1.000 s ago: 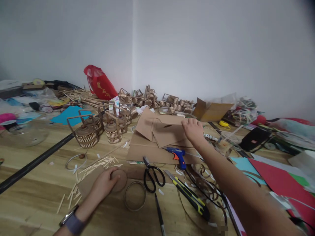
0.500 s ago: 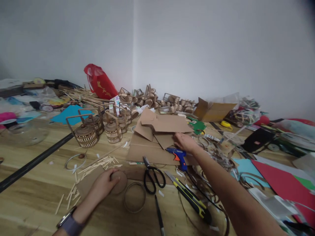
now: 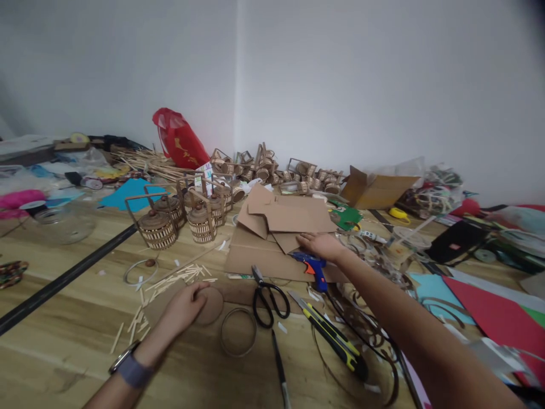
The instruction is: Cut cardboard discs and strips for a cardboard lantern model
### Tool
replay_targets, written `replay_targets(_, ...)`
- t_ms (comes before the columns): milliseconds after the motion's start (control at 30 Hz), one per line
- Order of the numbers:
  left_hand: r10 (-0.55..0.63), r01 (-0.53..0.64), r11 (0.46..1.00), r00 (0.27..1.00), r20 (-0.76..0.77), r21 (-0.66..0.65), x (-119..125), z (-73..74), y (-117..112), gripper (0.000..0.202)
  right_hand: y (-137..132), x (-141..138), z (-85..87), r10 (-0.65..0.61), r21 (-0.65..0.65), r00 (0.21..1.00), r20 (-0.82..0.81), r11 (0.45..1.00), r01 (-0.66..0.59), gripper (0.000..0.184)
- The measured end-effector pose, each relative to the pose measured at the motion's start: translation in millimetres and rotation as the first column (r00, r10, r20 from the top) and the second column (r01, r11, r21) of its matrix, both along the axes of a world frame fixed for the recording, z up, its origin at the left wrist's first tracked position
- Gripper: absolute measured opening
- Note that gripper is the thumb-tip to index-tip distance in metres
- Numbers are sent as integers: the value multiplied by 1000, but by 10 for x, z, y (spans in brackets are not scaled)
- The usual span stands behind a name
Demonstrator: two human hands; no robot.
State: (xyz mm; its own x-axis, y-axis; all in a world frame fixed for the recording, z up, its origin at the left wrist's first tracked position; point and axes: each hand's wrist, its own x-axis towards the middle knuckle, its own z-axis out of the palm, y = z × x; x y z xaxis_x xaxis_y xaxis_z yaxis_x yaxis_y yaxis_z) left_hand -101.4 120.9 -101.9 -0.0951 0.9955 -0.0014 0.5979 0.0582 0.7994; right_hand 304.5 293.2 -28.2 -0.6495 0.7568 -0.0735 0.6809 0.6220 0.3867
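My left hand (image 3: pixel 183 309) lies near the table's front, fingers curled down on a round cardboard disc (image 3: pixel 212 305). A watch (image 3: pixel 128 366) is on that wrist. My right hand (image 3: pixel 320 245) reaches forward and rests flat, fingers stretched, on a pile of brown cardboard pieces (image 3: pixel 281 224). A blue glue gun (image 3: pixel 313 264) lies just below that hand. Black scissors (image 3: pixel 268 295), a cardboard ring (image 3: pixel 238 339) and a yellow and black utility knife (image 3: pixel 332 335) lie between my arms.
Several small woven stick baskets (image 3: pixel 179 218) stand at the left, more are heaped by the wall (image 3: pixel 264 167). A red bag (image 3: pixel 179 139), an open cardboard box (image 3: pixel 374 187), loose sticks (image 3: pixel 179 278), coloured paper sheets (image 3: pixel 489 307) and a glass bowl (image 3: pixel 63 221) crowd the wooden table (image 3: pixel 63 329).
My right hand has come back from the far edge of the cardboard pile and lowered onto its near pieces beside the glue gun. My left hand stayed on the disc.
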Motion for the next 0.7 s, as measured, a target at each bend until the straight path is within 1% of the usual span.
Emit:
replay_targets(167,3,-2,1000,999,-53,27,41,27,-17,42,56,-186,17,35,15,997,68,999,-37,35)
replay_targets(300,4,0,1000,988,-154,27,58,39,-17,42,49,-236,68,93,48,992,84,994,-97,35)
replay_targets(433,5,12,998,951,-309,54,81,128,-77,38,-84,-175,223,111,167,994,14,980,-112,34)
replay_targets(500,3,35,995,922,-388,92,134,206,-143,36,-196,-159,320,106,248,993,-54,965,-89,26)
replay_targets(567,-29,92,989,895,-446,120,229,283,-226,33,-323,-169,421,105,327,985,-137,943,-55,22)
replay_targets(600,-70,140,983,884,-462,118,291,312,-272,32,-389,-181,470,107,364,978,-180,931,-34,24)
replay_targets(667,-197,267,960,856,-478,83,436,341,-367,29,-527,-215,568,117,427,957,-264,904,7,26)
replay_targets(700,-275,341,939,829,-487,50,511,339,-414,37,-603,-233,615,127,453,945,-302,891,25,26)
